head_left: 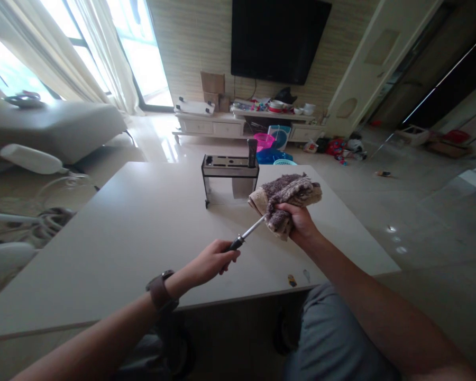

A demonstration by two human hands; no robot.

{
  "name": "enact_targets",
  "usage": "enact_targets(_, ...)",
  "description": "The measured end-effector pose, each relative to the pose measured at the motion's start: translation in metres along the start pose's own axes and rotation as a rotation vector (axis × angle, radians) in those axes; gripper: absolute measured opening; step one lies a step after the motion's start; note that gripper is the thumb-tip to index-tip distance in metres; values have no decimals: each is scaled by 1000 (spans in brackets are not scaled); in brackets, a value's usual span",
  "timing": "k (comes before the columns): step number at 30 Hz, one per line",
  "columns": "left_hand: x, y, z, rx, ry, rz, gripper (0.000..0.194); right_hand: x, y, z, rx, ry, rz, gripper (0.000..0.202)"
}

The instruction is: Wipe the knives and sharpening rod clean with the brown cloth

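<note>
My left hand is closed round the black handle of a thin metal rod, which looks like a sharpening steel. The rod slants up to the right, and its far end is hidden in a bunched brown and beige cloth. Around that cloth my right hand is wrapped, holding it above the white table. Behind the cloth, slightly left, a knife block with clear sides stands on the table with one dark-handled knife in its right end.
Two small items lie at the near edge of the white table. Beyond it are a pink basket, a low cabinet and a wall television. A white chair stands left.
</note>
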State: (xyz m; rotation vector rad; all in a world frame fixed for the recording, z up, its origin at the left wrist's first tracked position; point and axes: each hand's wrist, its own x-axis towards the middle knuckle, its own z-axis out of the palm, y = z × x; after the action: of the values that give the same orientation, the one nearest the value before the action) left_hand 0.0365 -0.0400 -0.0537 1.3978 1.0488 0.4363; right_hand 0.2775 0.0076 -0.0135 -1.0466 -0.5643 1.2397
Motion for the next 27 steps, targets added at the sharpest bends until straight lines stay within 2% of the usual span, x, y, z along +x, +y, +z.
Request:
enact_targets(5, 3, -2, 2, 79, 64, 4, 27, -8, 5, -3, -5, 3, -25, 36)
enact_targets(12, 0, 0, 4, 167, 99, 46, 30, -11, 11, -2, -18, -19, 56, 35)
enact_targets(16, 2, 5, 8, 173, 109, 65, 30, -28, 28, 7, -55, -113, 90, 33)
enact_targets(20, 5, 10, 16, 73, 64, 75, 27, -44, 49, 15, -125, -175, 114, 34)
enact_targets(27, 9, 6, 16, 39, 31, 84, 23, -38, 56, 15, -165, -93, 66, 33)
